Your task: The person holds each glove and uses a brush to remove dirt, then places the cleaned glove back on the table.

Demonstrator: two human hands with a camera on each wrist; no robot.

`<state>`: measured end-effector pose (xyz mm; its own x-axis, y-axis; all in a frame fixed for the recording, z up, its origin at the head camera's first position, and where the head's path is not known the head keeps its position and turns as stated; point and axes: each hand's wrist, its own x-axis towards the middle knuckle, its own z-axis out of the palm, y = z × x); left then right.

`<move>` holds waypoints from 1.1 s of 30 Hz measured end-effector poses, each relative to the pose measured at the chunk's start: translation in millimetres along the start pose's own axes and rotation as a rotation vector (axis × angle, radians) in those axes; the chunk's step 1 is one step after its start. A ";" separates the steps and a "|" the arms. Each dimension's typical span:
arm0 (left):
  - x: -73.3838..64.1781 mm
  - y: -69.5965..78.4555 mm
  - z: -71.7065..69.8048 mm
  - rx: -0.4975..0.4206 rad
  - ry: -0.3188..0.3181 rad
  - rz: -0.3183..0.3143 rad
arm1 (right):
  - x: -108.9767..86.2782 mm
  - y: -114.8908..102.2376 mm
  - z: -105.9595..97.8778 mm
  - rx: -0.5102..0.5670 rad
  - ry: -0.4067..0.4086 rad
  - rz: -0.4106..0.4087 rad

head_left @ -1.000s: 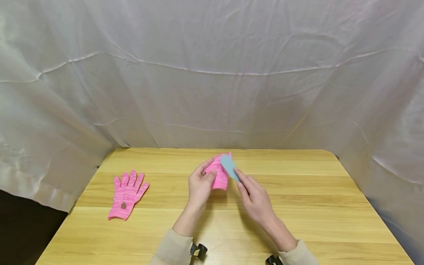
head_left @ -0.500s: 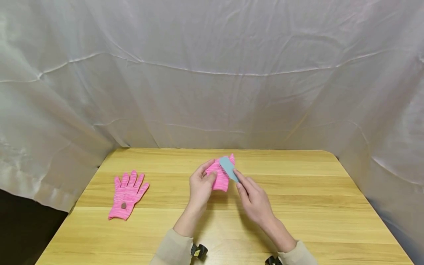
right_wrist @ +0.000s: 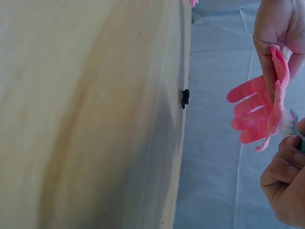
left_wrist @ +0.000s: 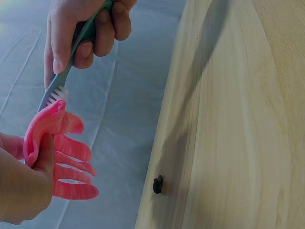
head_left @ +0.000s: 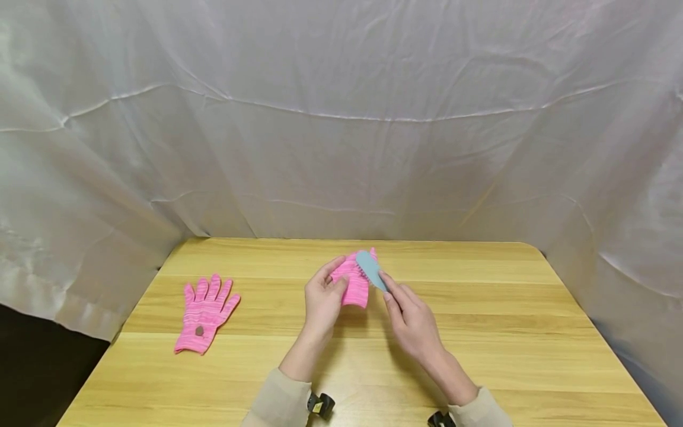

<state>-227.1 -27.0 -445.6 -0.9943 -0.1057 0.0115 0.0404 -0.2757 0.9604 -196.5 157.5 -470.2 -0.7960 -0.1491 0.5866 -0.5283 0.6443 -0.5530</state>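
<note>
Above the table, my left hand (head_left: 322, 301) pinches a pink knitted glove (head_left: 356, 294) by its side, thumb on the near face. In the left wrist view the glove's fingers (left_wrist: 74, 171) hang loose below the thumb. My right hand (head_left: 415, 323) grips the handle of a blue-green brush (head_left: 369, 267), its index finger along the back. The brush tilts up to the left, with its pale bristles (left_wrist: 57, 97) against the glove. Part of the handle is hidden in the right hand. In the right wrist view the glove (right_wrist: 274, 112) is seen nearly edge-on.
A second pink glove (head_left: 205, 314) lies flat on the left of the wooden table (head_left: 507, 332), with a brown spot (head_left: 200, 331) near its cuff. Grey cloth (head_left: 341, 166) hangs behind and at both sides. A small black object (left_wrist: 157, 184) sits by the table edge.
The brush has moved a short way over the glove, down and then back up to the right, and its head has turned slightly. The left hand keeps its hold; the other glove is still.
</note>
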 end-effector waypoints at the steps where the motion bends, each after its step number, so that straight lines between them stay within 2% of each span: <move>1: 0.0 0.1 0.0 -0.001 0.002 0.001 | 0.0 0.3 -0.1 0.000 0.002 0.002; 11: 3.2 2.3 -1.2 -0.009 0.051 0.005 | 2.0 4.0 -2.8 -0.024 0.039 0.042; 23: 0.7 0.6 -2.2 0.033 0.003 0.000 | 1.5 2.0 1.0 0.043 0.029 -0.050; 26: 0.7 -0.3 -2.2 0.041 -0.010 -0.008 | 1.0 1.2 1.4 0.048 0.017 -0.047; 33: -0.3 0.5 -1.9 0.017 -0.041 0.020 | 0.6 0.4 0.8 0.035 0.004 -0.017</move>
<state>-226.6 -28.9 -445.7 -0.9965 -0.0720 0.0418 0.0591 -0.2580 0.9643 -197.4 157.1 -470.4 -0.7859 -0.1565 0.5982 -0.5514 0.6151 -0.5635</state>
